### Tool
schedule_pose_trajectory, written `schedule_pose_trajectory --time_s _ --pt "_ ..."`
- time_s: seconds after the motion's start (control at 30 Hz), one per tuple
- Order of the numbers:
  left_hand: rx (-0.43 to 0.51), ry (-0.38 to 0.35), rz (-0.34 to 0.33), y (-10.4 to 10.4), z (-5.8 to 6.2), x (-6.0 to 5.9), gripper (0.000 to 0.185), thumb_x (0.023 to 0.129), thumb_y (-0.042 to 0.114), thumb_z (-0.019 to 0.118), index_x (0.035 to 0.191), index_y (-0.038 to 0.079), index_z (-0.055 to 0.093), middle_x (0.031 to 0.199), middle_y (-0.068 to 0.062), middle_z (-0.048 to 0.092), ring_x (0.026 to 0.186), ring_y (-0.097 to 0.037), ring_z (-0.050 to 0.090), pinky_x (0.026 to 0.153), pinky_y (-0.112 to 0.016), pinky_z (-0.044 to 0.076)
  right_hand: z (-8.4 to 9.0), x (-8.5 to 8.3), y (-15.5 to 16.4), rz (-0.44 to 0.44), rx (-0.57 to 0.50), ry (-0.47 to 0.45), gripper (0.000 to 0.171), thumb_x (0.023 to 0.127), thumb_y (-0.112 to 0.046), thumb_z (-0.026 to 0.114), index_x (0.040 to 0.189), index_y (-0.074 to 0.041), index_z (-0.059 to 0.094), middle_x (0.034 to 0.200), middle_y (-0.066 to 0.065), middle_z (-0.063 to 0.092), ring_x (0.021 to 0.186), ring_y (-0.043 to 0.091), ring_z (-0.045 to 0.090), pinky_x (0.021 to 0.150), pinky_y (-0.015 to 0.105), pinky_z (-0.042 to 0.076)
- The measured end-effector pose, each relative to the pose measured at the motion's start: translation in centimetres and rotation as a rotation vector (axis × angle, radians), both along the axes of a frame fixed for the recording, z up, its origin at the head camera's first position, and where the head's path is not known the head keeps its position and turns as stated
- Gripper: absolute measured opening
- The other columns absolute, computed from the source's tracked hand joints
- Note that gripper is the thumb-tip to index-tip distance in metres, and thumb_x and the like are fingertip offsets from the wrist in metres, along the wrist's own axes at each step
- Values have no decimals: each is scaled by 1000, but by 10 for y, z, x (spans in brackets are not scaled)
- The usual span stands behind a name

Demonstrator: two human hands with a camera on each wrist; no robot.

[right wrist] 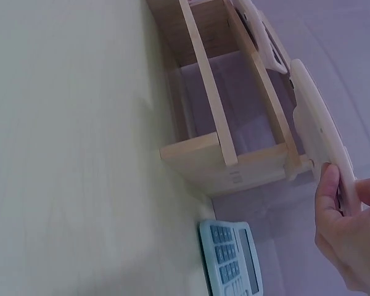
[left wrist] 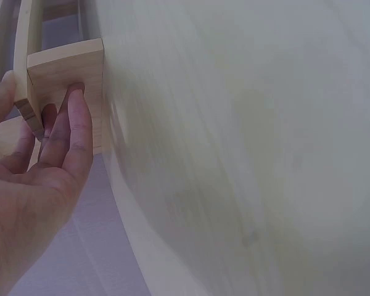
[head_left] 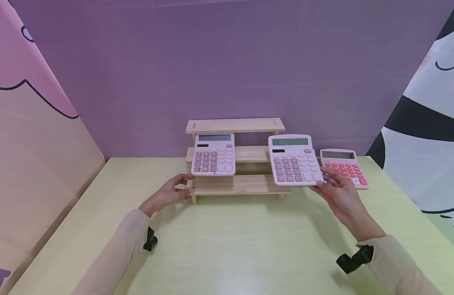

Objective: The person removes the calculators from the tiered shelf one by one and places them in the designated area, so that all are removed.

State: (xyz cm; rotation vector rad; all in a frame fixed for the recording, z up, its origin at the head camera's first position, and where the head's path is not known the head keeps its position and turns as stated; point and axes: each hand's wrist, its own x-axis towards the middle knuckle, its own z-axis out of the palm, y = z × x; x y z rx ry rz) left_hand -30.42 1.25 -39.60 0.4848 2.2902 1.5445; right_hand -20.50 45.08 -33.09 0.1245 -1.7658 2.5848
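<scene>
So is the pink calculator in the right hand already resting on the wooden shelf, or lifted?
Lifted: the right hand holds the pink calculator by its lower corner, tilted, in front of the wooden shelf.

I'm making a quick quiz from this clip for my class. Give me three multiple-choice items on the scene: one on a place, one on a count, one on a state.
1. Where does the calculator with red keys lie?
A. on the table, right of the wooden rack
B. on the rack's top shelf
C. in the left hand

2. How many calculators show in the head view?
A. one
B. two
C. three

3. What is the right hand doing?
A. resting flat on the table
B. holding a pale pink calculator
C. pressing the red keys

Key: 1 A, it lies flat on the table beside the wooden rack. 2 C, one leans on the rack, one is held, one lies on the table. 3 B, its fingers grip the lower edge of the pale pink calculator, raised off the table.
</scene>
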Motion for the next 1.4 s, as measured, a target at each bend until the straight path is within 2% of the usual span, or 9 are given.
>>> schedule_pose_trajectory --time_s 0.33,0.6,0.8,0.97,1.13,1.4 --pt "12 5 -10 -1 0 1 50 91 15 57 134 6 35 122 -17 40 89 -21 57 82 -35 54 -5 8 21 -3 -42 -9 45 89 5 50 128 -7 31 115 0 51 94 11 63 80 25 54" --pt "9 3 -1 -2 3 3 48 91 14 56 133 7 36 121 -17 41 94 -29 57 84 -37 53 -8 15 34 -12 -80 -30 46 90 5 49 130 -8 30 113 -1 52 93 12 63 79 27 55" --pt "15 -1 -7 -2 3 3 48 91 14 56 134 6 36 120 -16 41 95 -29 57 84 -38 53 -11 19 45 -14 -100 -25 47 90 6 47 130 -9 28 113 -3 54 93 13 63 78 28 55" --pt "7 -5 -4 -2 4 2 48 91 15 57 134 7 36 120 -17 40 94 -27 57 84 -37 53 -13 21 52 6 -138 -5 43 91 8 45 128 -9 32 112 -2 57 94 14 63 78 28 55" --pt "14 -7 -7 -1 4 1 49 90 14 57 135 7 36 121 -17 40 93 -27 57 83 -36 53 -19 22 57 22 -163 22 35 90 11 43 119 -8 45 107 2 60 92 17 64 78 30 55" --pt "-1 -18 4 -1 3 0 50 90 17 58 134 8 37 122 -16 40 94 -25 56 84 -36 53 -27 27 63 -10 -97 -51 33 90 7 48 115 -13 50 104 -1 60 90 13 63 77 27 55"
